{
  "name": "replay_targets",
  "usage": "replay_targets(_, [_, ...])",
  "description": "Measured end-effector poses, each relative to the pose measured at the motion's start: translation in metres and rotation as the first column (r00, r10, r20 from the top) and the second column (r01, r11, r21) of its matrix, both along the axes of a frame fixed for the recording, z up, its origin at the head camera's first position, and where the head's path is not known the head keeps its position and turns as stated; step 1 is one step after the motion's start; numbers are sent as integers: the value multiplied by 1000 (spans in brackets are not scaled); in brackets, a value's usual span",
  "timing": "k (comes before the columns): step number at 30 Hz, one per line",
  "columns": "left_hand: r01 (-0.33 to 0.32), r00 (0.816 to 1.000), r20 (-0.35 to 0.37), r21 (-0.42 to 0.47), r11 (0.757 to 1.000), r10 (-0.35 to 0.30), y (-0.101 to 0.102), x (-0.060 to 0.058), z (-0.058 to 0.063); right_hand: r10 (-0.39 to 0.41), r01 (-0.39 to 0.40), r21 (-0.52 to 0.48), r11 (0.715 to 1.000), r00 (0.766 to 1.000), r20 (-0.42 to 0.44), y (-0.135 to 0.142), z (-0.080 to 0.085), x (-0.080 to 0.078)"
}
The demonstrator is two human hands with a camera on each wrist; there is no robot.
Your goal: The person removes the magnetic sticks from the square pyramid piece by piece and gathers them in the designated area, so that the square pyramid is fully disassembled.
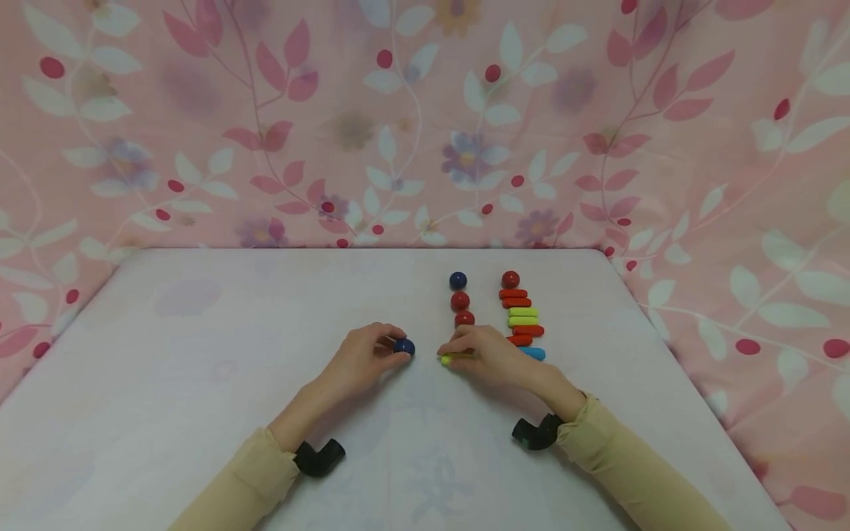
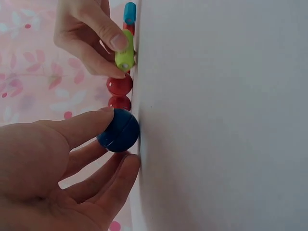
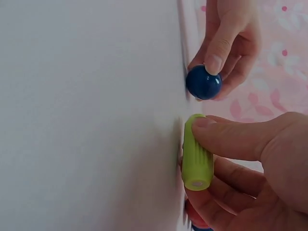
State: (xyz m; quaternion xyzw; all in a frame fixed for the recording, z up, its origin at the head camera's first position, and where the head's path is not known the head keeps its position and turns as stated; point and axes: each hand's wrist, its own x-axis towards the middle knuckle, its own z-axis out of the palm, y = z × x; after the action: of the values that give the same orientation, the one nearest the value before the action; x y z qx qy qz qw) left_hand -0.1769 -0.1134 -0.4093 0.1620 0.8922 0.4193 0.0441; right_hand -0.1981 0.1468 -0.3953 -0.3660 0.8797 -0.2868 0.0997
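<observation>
My left hand pinches a dark blue ball between thumb and fingers, low over the white table. A thin seam runs round that ball in the left wrist view. To its right, my right hand pinches a yellow-green ribbed stick between thumb and fingers. A small pale spot shows in the stick's end. In the head view the fingers cover most of this stick, and a gap separates it from the blue ball.
Beyond my right hand, another blue ball and two red balls form a column. Right of them, a third red ball heads a column of red sticks, yellow-green sticks and a blue stick. Patterned pink cloth hangs behind.
</observation>
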Motion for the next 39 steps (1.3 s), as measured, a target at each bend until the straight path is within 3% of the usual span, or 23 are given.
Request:
replay_targets(12, [-85,996,15,-68,994,86,17,-25,1,-90,88,-26,996,995,-54,11,-4,4])
replay_targets(20, [-110,993,32,-76,991,112,19,-26,1,-138,139,16,990,989,-50,11,-2,6])
replay_targets(26, [-79,996,33,-89,993,82,16,-25,0,-147,147,9,989,989,-31,17,-3,6])
replay_targets(31, [-40,998,37,-94,995,44,2,-16,-3,-162,162,21,987,987,11,18,-2,5])
replay_targets(39, [50,999,10,-189,981,-49,-34,21,-1,-165,164,64,984,986,4,18,0,7])
